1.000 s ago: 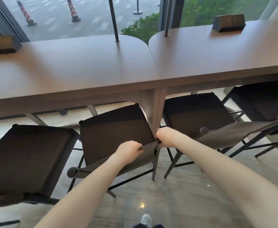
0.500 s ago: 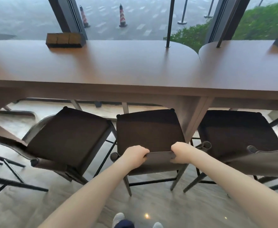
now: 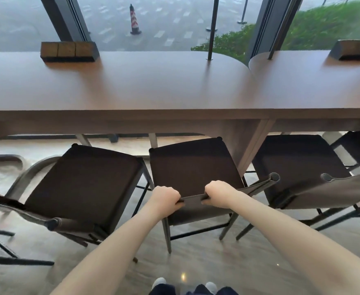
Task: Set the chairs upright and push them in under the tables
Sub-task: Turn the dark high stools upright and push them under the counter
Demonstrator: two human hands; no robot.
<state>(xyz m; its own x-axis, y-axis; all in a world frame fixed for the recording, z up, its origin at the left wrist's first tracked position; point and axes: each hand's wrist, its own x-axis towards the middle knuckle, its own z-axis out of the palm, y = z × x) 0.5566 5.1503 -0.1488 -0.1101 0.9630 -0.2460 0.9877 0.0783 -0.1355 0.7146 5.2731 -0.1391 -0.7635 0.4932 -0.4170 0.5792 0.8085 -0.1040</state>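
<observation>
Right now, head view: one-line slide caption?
Both hands, left hand and right hand, grip the backrest of the middle chair at the table.

Both forearms are bare, no sleeves showing; dark blue trousers (image 3: 194, 290); pale shoes (image 3: 159, 282) below.

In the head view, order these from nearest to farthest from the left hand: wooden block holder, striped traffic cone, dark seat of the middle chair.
1. Dark seat of the middle chair, just ahead of the left hand.
2. Wooden block holder, on the table, far left.
3. Striped traffic cone, outside the window.
</observation>
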